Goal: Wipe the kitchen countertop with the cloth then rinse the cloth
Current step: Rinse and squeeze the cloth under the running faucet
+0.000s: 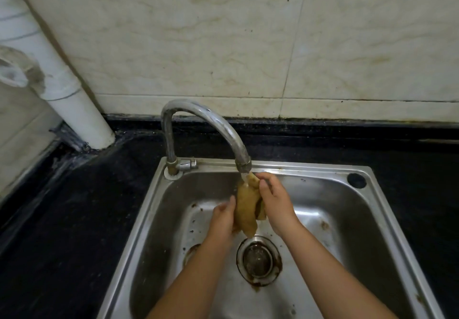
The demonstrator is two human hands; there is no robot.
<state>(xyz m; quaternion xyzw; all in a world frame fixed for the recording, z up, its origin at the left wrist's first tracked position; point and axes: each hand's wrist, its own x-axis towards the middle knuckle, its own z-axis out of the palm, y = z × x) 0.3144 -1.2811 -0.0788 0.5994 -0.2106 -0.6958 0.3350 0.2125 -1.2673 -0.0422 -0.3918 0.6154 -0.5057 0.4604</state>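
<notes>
The soggy yellow-brown cloth [246, 206] hangs bunched up under the curved silver metal tap [211, 124], right over the shiny steel sink [387, 209]. A thin stream of water falls from the spout onto the top of the cloth. The right hand [273, 199] pinches the top end of the cloth, close to the spout. The left hand [223, 216] holds the lower part from the side, with its fingers curled around it.

The wiping looks done, I think, and this is the rinsing part.

A few things could go wrong. The cloth is wet and slippery, so it could slide out of the hands and drop onto the round metal drain strainer [258, 259] just below. There are brown rusty bits around that drain, so the cloth could get dirty again.

The cloth is folded in a lump, so the water may only wash the outside. Dirt could stay hidden in the folds unless it gets opened and squeezed.

A hard squeeze so near the spout could splash water onto the black speckled stone table [87, 219], and it would then need another wipe.
</notes>
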